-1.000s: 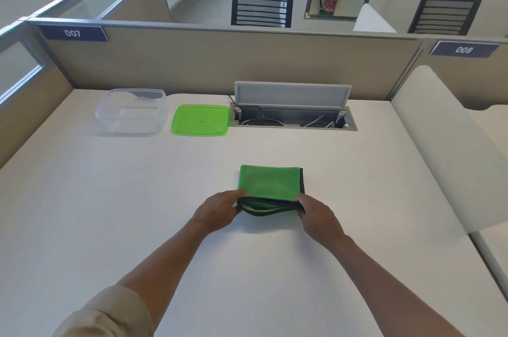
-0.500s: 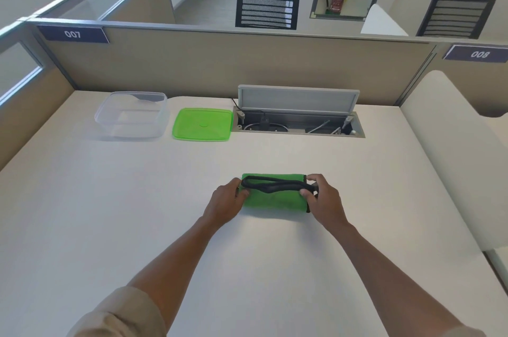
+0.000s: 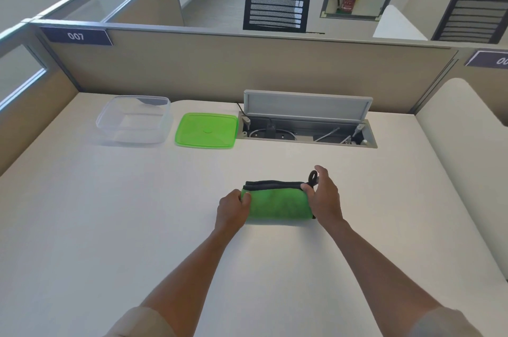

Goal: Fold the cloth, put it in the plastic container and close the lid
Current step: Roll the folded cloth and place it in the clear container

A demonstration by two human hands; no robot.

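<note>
- We see the cloth (image 3: pixel 277 203) one fold smaller than a second ago: the near edge we lifted then now lies over the far one, dark trim stacked along the back, a compact green bundle mid-table (image 3: pixel 110 226).
- Our left hand (image 3: pixel 232 211) pinches the bundle's left end; our right hand (image 3: pixel 324 199) has its thumb on the right end, fingers spread loose beside the small dark hanging loop (image 3: pixel 313 177) (not a full clench).
- The folding looks about done, we judge.
- The plastic container (image 3: pixel 132 119) stands open at the far left, well apart, with the lid (image 3: pixel 206 130) flat just beside it.
</note>
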